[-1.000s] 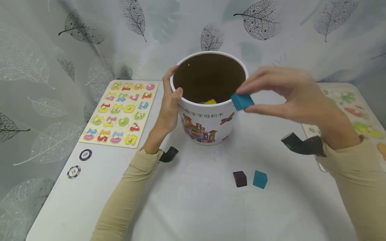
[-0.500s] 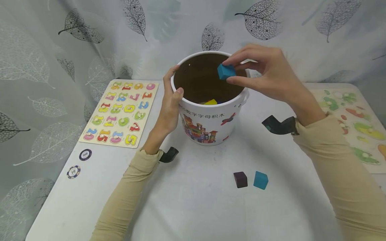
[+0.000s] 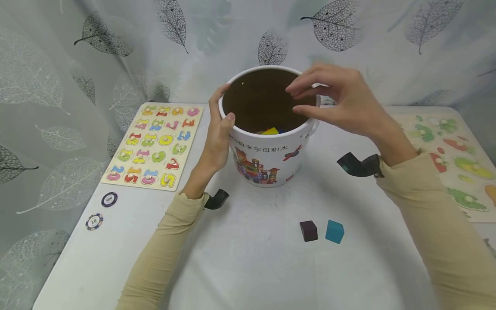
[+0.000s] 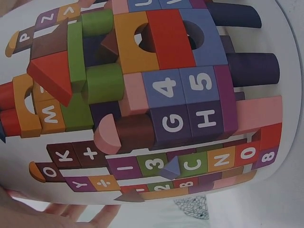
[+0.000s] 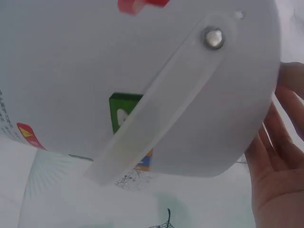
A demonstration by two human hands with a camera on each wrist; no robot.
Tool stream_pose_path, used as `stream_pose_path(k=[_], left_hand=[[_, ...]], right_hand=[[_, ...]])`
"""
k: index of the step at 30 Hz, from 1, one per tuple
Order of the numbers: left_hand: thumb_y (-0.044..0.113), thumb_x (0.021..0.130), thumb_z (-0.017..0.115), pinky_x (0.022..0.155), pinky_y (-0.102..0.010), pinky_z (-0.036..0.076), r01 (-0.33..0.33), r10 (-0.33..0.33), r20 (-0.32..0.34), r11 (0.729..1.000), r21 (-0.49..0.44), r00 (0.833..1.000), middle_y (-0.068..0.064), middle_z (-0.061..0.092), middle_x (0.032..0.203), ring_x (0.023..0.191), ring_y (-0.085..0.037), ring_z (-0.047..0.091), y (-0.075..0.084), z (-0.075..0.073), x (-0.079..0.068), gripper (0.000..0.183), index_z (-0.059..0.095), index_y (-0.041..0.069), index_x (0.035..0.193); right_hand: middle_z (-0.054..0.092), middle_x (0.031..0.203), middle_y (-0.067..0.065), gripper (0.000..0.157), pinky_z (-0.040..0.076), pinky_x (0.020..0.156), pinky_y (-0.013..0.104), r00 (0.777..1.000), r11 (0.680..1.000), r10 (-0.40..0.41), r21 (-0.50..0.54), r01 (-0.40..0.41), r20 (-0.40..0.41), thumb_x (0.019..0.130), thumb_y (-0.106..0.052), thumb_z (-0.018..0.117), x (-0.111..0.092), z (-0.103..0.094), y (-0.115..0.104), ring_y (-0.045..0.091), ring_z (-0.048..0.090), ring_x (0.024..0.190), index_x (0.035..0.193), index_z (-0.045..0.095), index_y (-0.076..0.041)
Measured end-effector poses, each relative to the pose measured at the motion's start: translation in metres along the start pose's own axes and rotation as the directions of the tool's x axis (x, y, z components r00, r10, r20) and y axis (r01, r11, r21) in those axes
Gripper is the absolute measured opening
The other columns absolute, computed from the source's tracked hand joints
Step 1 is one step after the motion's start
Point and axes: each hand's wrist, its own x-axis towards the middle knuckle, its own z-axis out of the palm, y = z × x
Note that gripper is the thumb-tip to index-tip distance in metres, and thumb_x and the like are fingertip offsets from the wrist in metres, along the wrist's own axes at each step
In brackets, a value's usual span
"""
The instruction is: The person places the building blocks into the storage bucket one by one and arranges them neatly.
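A white bucket with a printed block-town picture stands upright at the back of the table. My left hand grips its left rim, with the thumb over the edge. Above the right rim is my right hand, its fingers and thumb apart and nothing between them. Deep in the bucket a yellow block shows beside other pieces, mostly hidden by the front wall. On the table in front lie a dark purple cube and a teal cube. In the right wrist view, the bucket's pale handle hangs down its side.
A wooden number puzzle board lies to the left. Two poker chips, one dark and one pale-rimmed, are near the left edge. On the right, a vegetable puzzle board is partly behind the right arm. A leaf-print curtain hangs behind.
My right hand moved left and up over the bucket with a teal cube, then let it go; that cube is now out of sight. The left hand stays on the rim.
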Motion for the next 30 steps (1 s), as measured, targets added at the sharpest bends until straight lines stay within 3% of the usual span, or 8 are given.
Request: stream_pose_path(k=[6, 10, 11, 14, 16, 18, 22, 30], left_hand=[[0.085, 0.077, 0.04, 0.109, -0.059, 0.034, -0.014, 0.014, 0.002, 1.0, -0.024, 1.0, -0.013, 0.03, 0.153, 0.134, -0.034, 0.039, 0.001, 0.0, 0.001, 0.107, 0.015, 0.012, 0.151], [0.083, 0.079, 0.041, 0.108, -0.058, 0.035, -0.015, 0.016, 0.002, 0.999, -0.031, 1.0, -0.013, 0.031, 0.153, 0.133, -0.033, 0.04, 0.001, 0.0, 0.002, 0.104, 0.015, 0.013, 0.151], [0.082, 0.079, 0.041, 0.108, -0.058, 0.035, -0.015, 0.016, 0.003, 0.999, -0.034, 1.0, -0.013, 0.031, 0.152, 0.133, -0.033, 0.04, 0.002, 0.0, 0.003, 0.102, 0.016, 0.013, 0.151], [0.075, 0.082, 0.04, 0.108, -0.058, 0.034, -0.018, 0.018, 0.002, 0.999, -0.034, 1.0, -0.012, 0.031, 0.152, 0.133, -0.033, 0.04, 0.003, 0.0, 0.003, 0.096, 0.016, 0.014, 0.151], [0.071, 0.083, 0.04, 0.109, -0.058, 0.034, -0.017, 0.018, 0.003, 0.999, -0.033, 1.0, -0.012, 0.031, 0.153, 0.133, -0.032, 0.04, 0.003, 0.0, 0.003, 0.093, 0.016, 0.014, 0.151], [0.067, 0.083, 0.039, 0.109, -0.057, 0.034, -0.014, 0.014, 0.002, 1.0, -0.027, 1.0, -0.011, 0.03, 0.153, 0.133, -0.032, 0.04, 0.002, 0.0, 0.002, 0.089, 0.016, 0.015, 0.151], [0.059, 0.084, 0.038, 0.108, -0.057, 0.034, -0.003, 0.003, -0.003, 1.0, -0.013, 1.0, -0.009, 0.03, 0.153, 0.133, -0.03, 0.04, 0.002, 0.0, 0.001, 0.083, 0.016, 0.015, 0.152], [0.056, 0.084, 0.037, 0.109, -0.055, 0.035, 0.007, -0.007, -0.004, 1.0, -0.002, 1.0, -0.008, 0.031, 0.153, 0.134, -0.027, 0.039, 0.002, 0.001, 0.0, 0.082, 0.016, 0.015, 0.152]], right_hand=[[0.07, 0.109, 0.002, 0.043, 0.049, 0.094, 0.017, 0.991, 0.992, -0.124, -0.028, 0.125, 0.054, 0.067, 0.013, 0.08, -0.023, -0.001, -0.021, 0.008, 0.063, 0.103, 0.106, 0.072, -0.002], [0.07, 0.108, 0.003, 0.041, 0.048, 0.093, 0.017, 0.973, 0.98, -0.194, 0.07, 0.186, 0.122, 0.07, 0.006, 0.082, -0.052, 0.008, -0.027, 0.008, 0.063, 0.104, 0.108, 0.072, -0.004], [0.07, 0.108, 0.004, 0.041, 0.048, 0.093, 0.018, 0.968, 0.976, -0.202, 0.114, 0.186, 0.149, 0.071, 0.005, 0.081, -0.061, 0.013, -0.026, 0.01, 0.064, 0.103, 0.109, 0.072, -0.005], [0.069, 0.11, -0.002, 0.042, 0.049, 0.092, 0.017, 0.952, 0.985, -0.127, 0.152, 0.087, 0.28, 0.075, -0.002, 0.081, -0.089, 0.028, -0.016, 0.007, 0.063, 0.104, 0.113, 0.071, -0.015], [0.068, 0.111, -0.007, 0.042, 0.051, 0.092, 0.021, 0.922, 0.991, -0.029, 0.131, -0.024, 0.386, 0.078, -0.006, 0.08, -0.108, 0.038, -0.005, 0.007, 0.063, 0.104, 0.115, 0.069, -0.023], [0.066, 0.113, -0.011, 0.04, 0.052, 0.092, 0.025, 0.867, 0.986, 0.076, 0.091, -0.138, 0.492, 0.081, -0.01, 0.078, -0.125, 0.046, 0.004, 0.007, 0.062, 0.104, 0.115, 0.067, -0.027], [0.065, 0.112, -0.011, 0.035, 0.052, 0.091, 0.03, 0.781, 0.975, 0.164, 0.023, -0.222, 0.602, 0.085, -0.008, 0.074, -0.149, 0.055, 0.017, 0.01, 0.061, 0.103, 0.114, 0.067, -0.025], [0.061, 0.111, -0.019, 0.043, 0.051, 0.09, 0.027, 0.723, 0.97, 0.23, -0.094, -0.224, 0.652, 0.081, -0.001, 0.073, -0.162, 0.068, 0.017, 0.003, 0.057, 0.105, 0.113, 0.07, -0.03]])
